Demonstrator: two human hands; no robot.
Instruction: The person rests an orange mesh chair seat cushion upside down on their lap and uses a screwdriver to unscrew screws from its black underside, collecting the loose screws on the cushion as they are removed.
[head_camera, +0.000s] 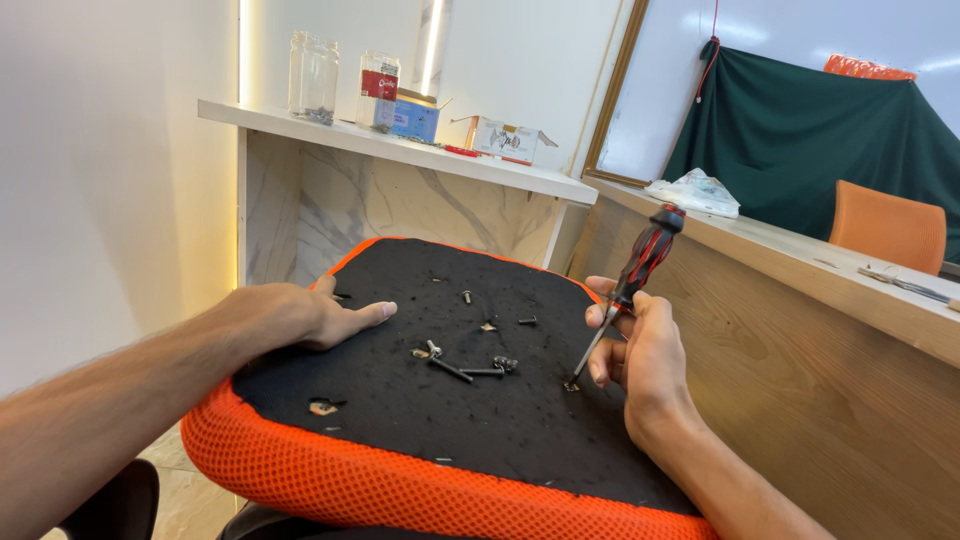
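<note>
Black underside of an orange mesh seat cushion (400, 480), upturned; left hand (290, 315) flat on its left edge, fingers loosely spread; right hand (640, 345) wrapped round a red-black screwdriver (630, 285), tip touching the cushion's right side; loose bolts (470, 365) near centre.

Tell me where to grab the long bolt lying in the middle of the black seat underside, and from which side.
Pinch the long bolt at mid-shaft, coming from straight above. It lies flat on the black seat underside, slanting from its washer end at upper left, so the bare shaft offers two free sides. The left hand rests nearer; the right hand holds the screwdriver.
</note>
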